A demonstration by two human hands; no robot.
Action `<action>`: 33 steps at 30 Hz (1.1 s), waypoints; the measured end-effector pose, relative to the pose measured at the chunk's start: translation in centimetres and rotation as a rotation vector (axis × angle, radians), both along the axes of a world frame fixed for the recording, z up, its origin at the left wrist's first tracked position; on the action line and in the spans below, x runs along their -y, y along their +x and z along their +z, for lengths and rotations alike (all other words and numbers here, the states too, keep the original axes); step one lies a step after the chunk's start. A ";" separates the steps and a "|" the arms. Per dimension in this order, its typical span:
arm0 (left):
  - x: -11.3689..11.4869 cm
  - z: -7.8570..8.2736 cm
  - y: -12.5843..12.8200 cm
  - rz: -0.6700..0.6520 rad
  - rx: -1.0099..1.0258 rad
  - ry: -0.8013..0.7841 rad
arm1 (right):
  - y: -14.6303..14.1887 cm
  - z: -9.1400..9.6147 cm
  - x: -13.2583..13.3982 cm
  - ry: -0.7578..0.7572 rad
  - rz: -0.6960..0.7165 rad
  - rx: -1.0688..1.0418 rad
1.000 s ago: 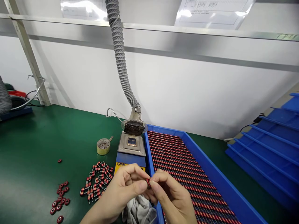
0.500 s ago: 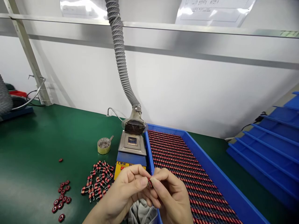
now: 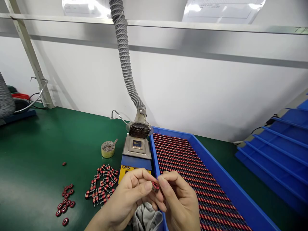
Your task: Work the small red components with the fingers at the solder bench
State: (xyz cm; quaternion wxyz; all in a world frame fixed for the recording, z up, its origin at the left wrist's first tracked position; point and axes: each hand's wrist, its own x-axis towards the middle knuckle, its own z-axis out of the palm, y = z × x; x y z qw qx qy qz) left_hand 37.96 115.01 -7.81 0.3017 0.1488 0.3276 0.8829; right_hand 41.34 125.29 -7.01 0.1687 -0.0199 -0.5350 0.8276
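A small red-and-black wound ring coil (image 3: 155, 187) is held in front of me, just beyond the near end of the solder pot. My left hand (image 3: 136, 195) pinches it between thumb and fingers from the left. My right hand (image 3: 178, 199) is closed in a pinch at the coil's right edge; whatever its fingertips grip is too small to make out. On the table to the left lie several loose red ring coils (image 3: 65, 221). Nearer my left hand spreads a pile of red coils with dark clip-like parts (image 3: 102, 183).
A solder pot (image 3: 130, 154) stands beneath a ribbed exhaust hose (image 3: 125, 57). Left of it is a small round tin (image 3: 107, 153). A blue tray (image 3: 216, 166) holds rows of red coils on the right. Blue trays (image 3: 276, 150) are stacked farther right. Grey cloth (image 3: 148, 216) lies below my hands.
My right fingertips have shifted slightly up and away from the coil, and more of the coil now shows. My left hand keeps its hold. The view has tilted a little.
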 end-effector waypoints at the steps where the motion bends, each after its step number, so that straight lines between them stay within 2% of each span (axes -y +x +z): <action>1: 0.0 0.0 0.0 0.002 0.000 -0.001 | 0.1 0.0 -0.1 0.007 -0.017 0.010; 5: 0.2 0.1 -0.1 0.021 -0.023 -0.003 | 0.2 -0.2 -0.9 0.037 -0.065 -0.046; 9: 0.4 0.1 -0.2 0.047 -0.058 -0.049 | 0.1 -0.6 -1.6 0.105 0.060 -0.187; 13: 0.5 0.0 -0.2 0.057 -0.061 -0.075 | -0.3 -1.1 -1.6 0.106 0.140 -0.186; 19: 0.5 0.2 -0.1 0.098 -0.060 -0.083 | -0.3 -1.0 -1.7 0.124 0.108 -0.193; 23: 0.7 0.2 -0.2 0.149 -0.117 -0.067 | -0.2 -0.8 -2.1 0.256 0.122 -0.099; 28: 0.9 -0.2 -0.2 0.083 -0.168 0.068 | -0.2 -0.4 -2.7 0.449 0.152 0.020; 30: 0.8 -0.3 -0.1 0.071 -0.190 0.053 | -0.1 -0.3 -2.6 0.403 0.147 0.029; 33: 0.8 -0.2 -0.1 0.072 -0.190 -0.057 | 0.0 -0.2 -2.2 0.241 0.160 -0.011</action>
